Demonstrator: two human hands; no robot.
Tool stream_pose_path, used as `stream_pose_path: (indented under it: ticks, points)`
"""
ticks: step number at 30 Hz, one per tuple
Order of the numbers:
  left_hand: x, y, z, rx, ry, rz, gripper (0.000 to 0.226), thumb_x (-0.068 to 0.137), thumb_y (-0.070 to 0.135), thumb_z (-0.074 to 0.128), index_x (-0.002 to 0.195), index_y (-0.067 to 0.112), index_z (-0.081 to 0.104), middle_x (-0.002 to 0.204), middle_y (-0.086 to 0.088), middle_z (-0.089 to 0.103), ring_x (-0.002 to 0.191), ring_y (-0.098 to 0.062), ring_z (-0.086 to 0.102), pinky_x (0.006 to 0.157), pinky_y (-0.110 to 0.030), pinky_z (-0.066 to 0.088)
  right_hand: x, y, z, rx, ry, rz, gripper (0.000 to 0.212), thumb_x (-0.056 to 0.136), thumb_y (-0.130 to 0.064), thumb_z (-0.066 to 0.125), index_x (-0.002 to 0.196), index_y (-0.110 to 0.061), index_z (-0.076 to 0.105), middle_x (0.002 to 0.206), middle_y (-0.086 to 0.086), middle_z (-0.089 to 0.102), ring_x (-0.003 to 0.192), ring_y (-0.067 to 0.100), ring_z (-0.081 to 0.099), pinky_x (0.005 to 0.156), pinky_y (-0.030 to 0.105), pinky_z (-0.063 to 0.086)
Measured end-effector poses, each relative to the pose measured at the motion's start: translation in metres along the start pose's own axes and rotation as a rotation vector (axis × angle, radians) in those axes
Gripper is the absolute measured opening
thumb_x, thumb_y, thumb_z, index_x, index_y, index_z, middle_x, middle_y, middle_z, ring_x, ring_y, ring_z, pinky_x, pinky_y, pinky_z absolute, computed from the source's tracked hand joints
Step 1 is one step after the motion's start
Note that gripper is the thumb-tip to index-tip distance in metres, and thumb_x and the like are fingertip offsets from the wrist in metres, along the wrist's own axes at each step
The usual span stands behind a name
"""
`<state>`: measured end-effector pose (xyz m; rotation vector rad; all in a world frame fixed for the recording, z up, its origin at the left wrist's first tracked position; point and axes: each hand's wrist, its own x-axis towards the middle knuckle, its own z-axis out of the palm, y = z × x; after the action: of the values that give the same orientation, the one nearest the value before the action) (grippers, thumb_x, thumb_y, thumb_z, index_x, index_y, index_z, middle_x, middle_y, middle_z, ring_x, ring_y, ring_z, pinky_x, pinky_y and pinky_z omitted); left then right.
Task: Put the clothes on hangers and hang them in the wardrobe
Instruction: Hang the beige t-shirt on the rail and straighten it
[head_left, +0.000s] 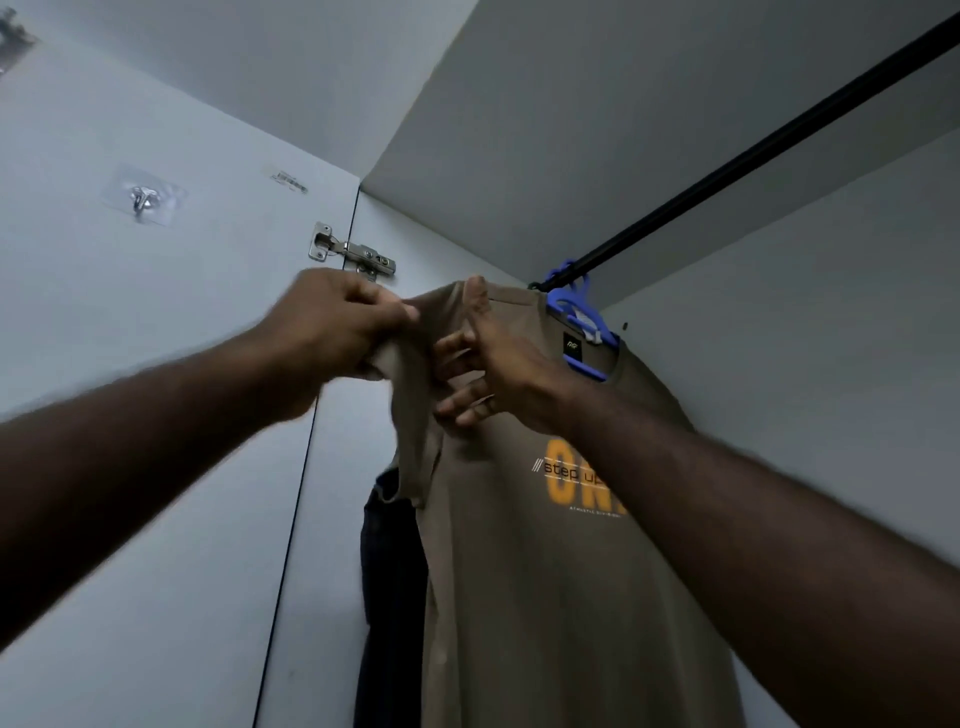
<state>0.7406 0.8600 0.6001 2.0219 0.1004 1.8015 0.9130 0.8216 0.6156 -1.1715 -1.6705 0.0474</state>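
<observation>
Head view: A brown T-shirt (545, 545) is seen at centre frame, hung on a blue hanger (584, 317). The hanger is hooked over the black rail (753, 156), which runs from centre to the upper right of the frame. The sleeve at centre left is bunched and gripped by the curled fingers of the left hand (332, 327). The right hand (493, 374) is placed against the shoulder of the shirt, thumb raised at the shoulder edge, fingers loosely bent against the cloth. A dark garment (389, 597) is hung behind the shirt, lower centre. A metal hinge (353, 254) and an adhesive hook (141, 200) are fixed to the door (156, 312) at the left.
</observation>
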Motion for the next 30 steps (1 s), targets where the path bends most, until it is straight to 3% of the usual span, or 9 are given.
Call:
stream_pose_path:
  ticks: [2, 3, 6, 8, 11, 13, 19, 25, 30]
  points:
    - [-0.012, 0.001, 0.015, -0.108, -0.072, 0.066, 0.011, 0.083, 0.003, 0.071, 0.08, 0.008, 0.061, 0.066, -0.005, 0.065, 0.058, -0.012, 0.064, 0.058, -0.026, 0.057, 0.002, -0.007, -0.002, 0.039, -0.069, 0.048, 0.092, 0.087, -0.08, 0.018, 0.124, -0.007, 0.059, 0.116, 0.014, 0.064, 0.086, 0.031, 0.067, 0.071, 0.039, 0.055]
    - [-0.017, -0.001, 0.023, -0.159, -0.104, 0.096, 0.014, 0.082, -0.001, 0.071, 0.083, 0.008, 0.061, 0.072, -0.008, 0.066, 0.062, -0.013, 0.066, 0.062, -0.028, 0.057, 0.001, -0.012, -0.006, 0.025, -0.091, 0.044, 0.078, 0.093, -0.072, 0.028, 0.121, -0.007, 0.061, 0.112, 0.013, 0.065, 0.088, 0.029, 0.063, 0.072, 0.038, 0.054]
    - [-0.036, -0.02, 0.036, -0.204, -0.274, 0.187, 0.016, 0.083, 0.001, 0.072, 0.089, 0.013, 0.063, 0.087, -0.008, 0.072, 0.081, -0.015, 0.07, 0.075, -0.028, 0.057, -0.004, -0.02, -0.013, -0.083, -0.016, 0.024, 0.027, 0.098, -0.013, 0.05, 0.114, 0.007, 0.059, 0.098, 0.016, 0.062, 0.083, 0.026, 0.059, 0.065, 0.029, 0.052]
    - [-0.048, -0.04, 0.036, -0.028, -0.352, 0.346, 0.007, 0.086, 0.013, 0.07, 0.091, 0.016, 0.065, 0.088, 0.001, 0.07, 0.083, -0.007, 0.067, 0.072, -0.019, 0.053, -0.009, -0.021, -0.018, -0.119, 0.08, 0.055, 0.022, 0.092, 0.002, 0.051, 0.113, 0.007, 0.058, 0.098, 0.019, 0.06, 0.081, 0.027, 0.058, 0.061, 0.027, 0.051]
    - [-0.058, -0.081, 0.028, 0.215, -0.162, 0.583, 0.012, 0.084, 0.031, 0.065, 0.088, 0.02, 0.062, 0.082, 0.009, 0.063, 0.075, -0.008, 0.061, 0.061, -0.021, 0.049, -0.02, -0.023, -0.021, -0.243, 0.17, 0.122, 0.028, 0.087, 0.004, 0.053, 0.115, 0.007, 0.056, 0.106, 0.021, 0.057, 0.094, 0.03, 0.058, 0.077, 0.039, 0.055]
    - [-0.058, -0.103, 0.027, 0.352, -0.036, 0.617, 0.029, 0.08, 0.046, 0.057, 0.096, 0.022, 0.059, 0.088, 0.011, 0.058, 0.076, -0.007, 0.057, 0.06, -0.027, 0.051, -0.031, -0.028, -0.024, -0.322, 0.21, 0.147, 0.03, 0.085, 0.007, 0.051, 0.114, 0.012, 0.057, 0.101, 0.021, 0.058, 0.093, 0.032, 0.058, 0.085, 0.044, 0.055]
    - [-0.067, -0.116, 0.058, 0.633, -0.053, 0.549, 0.071, 0.07, 0.079, 0.042, 0.116, 0.024, 0.049, 0.104, 0.006, 0.047, 0.081, -0.011, 0.053, 0.059, -0.029, 0.052, -0.06, -0.049, -0.026, -0.511, 0.361, 0.139, 0.033, 0.085, 0.008, 0.05, 0.114, -0.005, 0.06, 0.102, 0.017, 0.061, 0.085, 0.026, 0.059, 0.072, 0.037, 0.055]
    - [-0.075, -0.099, 0.088, 0.731, -0.05, 0.479, 0.071, 0.074, 0.079, 0.042, 0.115, 0.022, 0.037, 0.106, 0.003, 0.041, 0.081, -0.017, 0.052, 0.059, -0.03, 0.041, -0.081, -0.067, -0.017, -0.548, 0.494, 0.05, 0.035, 0.086, 0.004, 0.053, 0.113, -0.018, 0.057, 0.095, 0.01, 0.064, 0.081, 0.02, 0.061, 0.067, 0.035, 0.054]
    - [-0.075, -0.097, 0.093, 0.525, -0.112, 0.392, 0.054, 0.084, 0.072, 0.044, 0.109, 0.025, 0.034, 0.094, 0.007, 0.052, 0.078, -0.022, 0.062, 0.061, -0.032, 0.037, -0.089, -0.072, -0.006, -0.552, 0.457, 0.073, 0.044, 0.087, 0.005, 0.049, 0.12, -0.023, 0.053, 0.095, 0.016, 0.06, 0.077, 0.027, 0.057, 0.061, 0.034, 0.048]
